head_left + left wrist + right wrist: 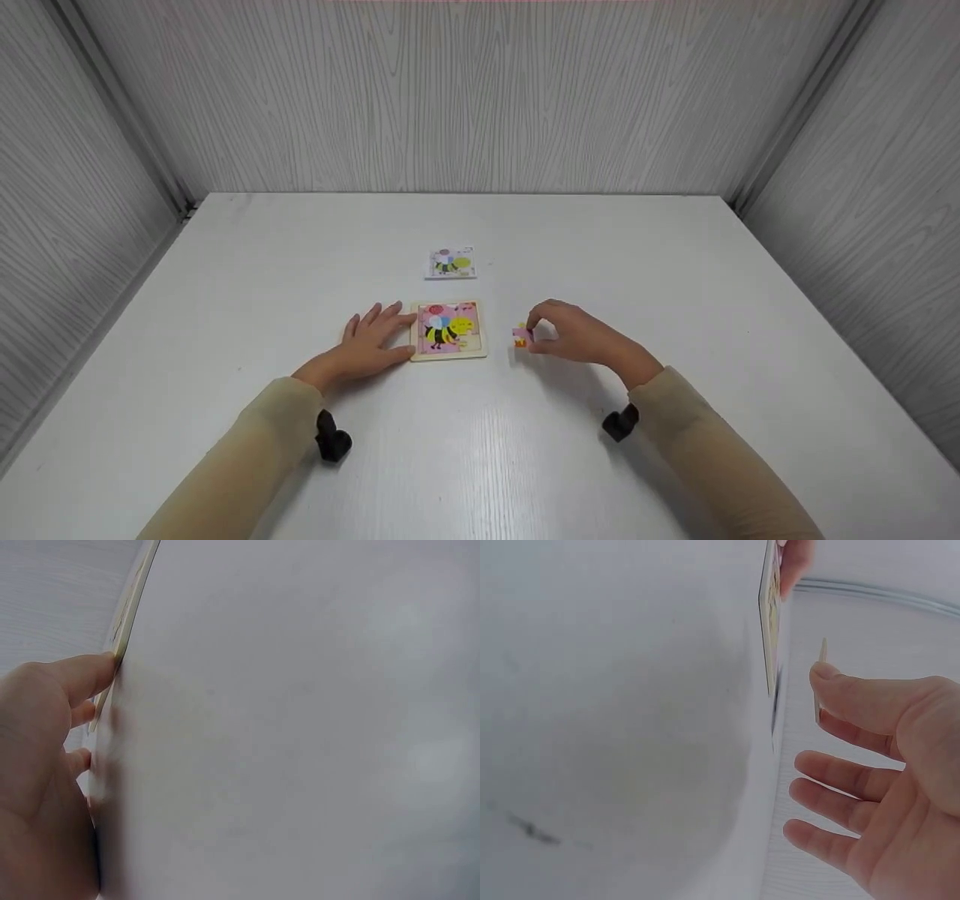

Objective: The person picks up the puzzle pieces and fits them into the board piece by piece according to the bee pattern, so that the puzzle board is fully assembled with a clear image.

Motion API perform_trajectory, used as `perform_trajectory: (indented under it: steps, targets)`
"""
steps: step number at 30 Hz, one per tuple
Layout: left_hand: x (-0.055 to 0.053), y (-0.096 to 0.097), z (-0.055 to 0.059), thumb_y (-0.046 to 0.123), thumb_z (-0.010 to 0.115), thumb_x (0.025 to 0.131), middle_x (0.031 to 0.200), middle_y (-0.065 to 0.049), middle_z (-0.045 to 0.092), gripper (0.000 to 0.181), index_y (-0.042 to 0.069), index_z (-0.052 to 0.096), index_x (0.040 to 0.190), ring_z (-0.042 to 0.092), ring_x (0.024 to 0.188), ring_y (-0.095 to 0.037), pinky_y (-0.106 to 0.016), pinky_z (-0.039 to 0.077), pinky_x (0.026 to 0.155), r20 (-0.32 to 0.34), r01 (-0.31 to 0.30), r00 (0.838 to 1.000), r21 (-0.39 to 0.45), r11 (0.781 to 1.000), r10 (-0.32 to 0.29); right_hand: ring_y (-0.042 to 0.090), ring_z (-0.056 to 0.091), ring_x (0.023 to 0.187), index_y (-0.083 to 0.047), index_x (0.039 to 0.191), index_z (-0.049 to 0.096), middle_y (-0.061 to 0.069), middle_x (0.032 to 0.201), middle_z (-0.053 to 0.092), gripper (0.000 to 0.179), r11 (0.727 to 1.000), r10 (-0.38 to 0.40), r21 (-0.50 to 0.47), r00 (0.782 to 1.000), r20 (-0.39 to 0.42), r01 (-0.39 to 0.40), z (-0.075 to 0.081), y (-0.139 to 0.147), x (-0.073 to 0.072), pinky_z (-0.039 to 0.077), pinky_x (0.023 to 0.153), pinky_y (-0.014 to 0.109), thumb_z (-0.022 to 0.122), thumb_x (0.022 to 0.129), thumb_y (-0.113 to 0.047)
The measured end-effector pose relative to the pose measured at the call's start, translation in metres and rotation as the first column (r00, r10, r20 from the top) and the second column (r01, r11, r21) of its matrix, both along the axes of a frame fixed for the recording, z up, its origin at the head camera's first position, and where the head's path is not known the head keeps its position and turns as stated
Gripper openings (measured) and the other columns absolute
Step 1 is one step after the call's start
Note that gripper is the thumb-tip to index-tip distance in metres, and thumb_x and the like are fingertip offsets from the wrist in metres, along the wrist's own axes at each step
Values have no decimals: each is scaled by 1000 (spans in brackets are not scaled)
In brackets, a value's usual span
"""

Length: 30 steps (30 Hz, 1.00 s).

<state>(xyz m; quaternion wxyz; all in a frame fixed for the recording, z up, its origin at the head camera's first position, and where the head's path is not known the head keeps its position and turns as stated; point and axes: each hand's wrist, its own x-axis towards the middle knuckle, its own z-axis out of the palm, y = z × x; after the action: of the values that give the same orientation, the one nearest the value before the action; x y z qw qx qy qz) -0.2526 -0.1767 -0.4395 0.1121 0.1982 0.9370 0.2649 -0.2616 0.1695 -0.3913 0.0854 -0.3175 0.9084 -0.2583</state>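
A square wooden jigsaw puzzle with a bee picture lies on the table, bare wood showing at its lower right corner. My left hand is spread at its left side, thumb and index finger touching the frame's edge. In the left wrist view, the left thumb presses against that pale edge. To the right of the board, my right hand pinches a small pink puzzle piece between thumb and index finger. The right wrist view shows the piece edge-on above the table, the other fingers loosely extended.
A flat card with the same bee picture lies behind the puzzle board. The white table is bounded by a grey wood-grain panel at the back and panels on both sides.
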Motion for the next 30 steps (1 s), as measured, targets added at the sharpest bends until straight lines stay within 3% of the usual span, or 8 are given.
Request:
perform_trajectory:
  steps: [17,30]
  targets:
    - [-2,1,-2,48,47,93,155,-9,8,64,19,28,147,-5,140,-34,-56,-10,105,-10,-5,1000,-39,999,4,17,49,106,-11,101,60,0,111,56,24,995,-55,81,998,28,52,-6,-41,-7,41,93,34,70,84,-23]
    - [0,0,-1,46,48,93,155,-11,9,64,17,29,147,-5,140,-35,-57,-11,105,-5,0,1000,-13,1000,0,17,48,99,-10,106,61,2,112,56,29,981,-58,188,998,19,54,-13,-70,-13,42,91,30,70,84,-27]
